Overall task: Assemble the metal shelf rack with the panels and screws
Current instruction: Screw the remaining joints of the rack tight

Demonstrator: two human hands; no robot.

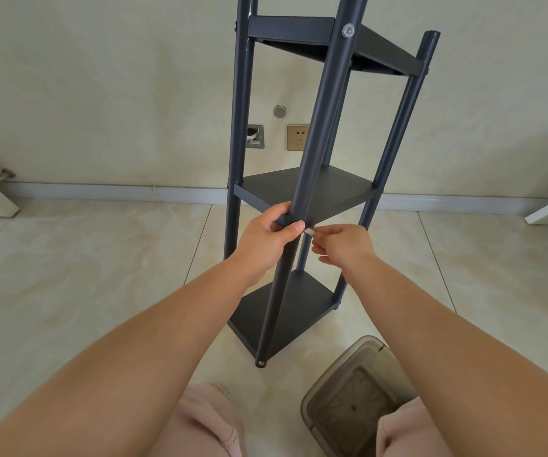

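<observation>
Left hand (263, 240) gripped the near post (318, 133) at the middle panel (312, 189); right hand (342, 247) pinched a small silver piece (309, 231) — probably a screw. Risk: post slipping off line, the piece dropping.

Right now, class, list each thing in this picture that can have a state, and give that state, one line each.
Dark metal shelf rack: upright, three panels fitted.
Left hand: grips the rack's front post at the middle panel.
Right hand: pinches a small silver metal piece.
Clear plastic lidded box: lid closed, on the floor.
</observation>
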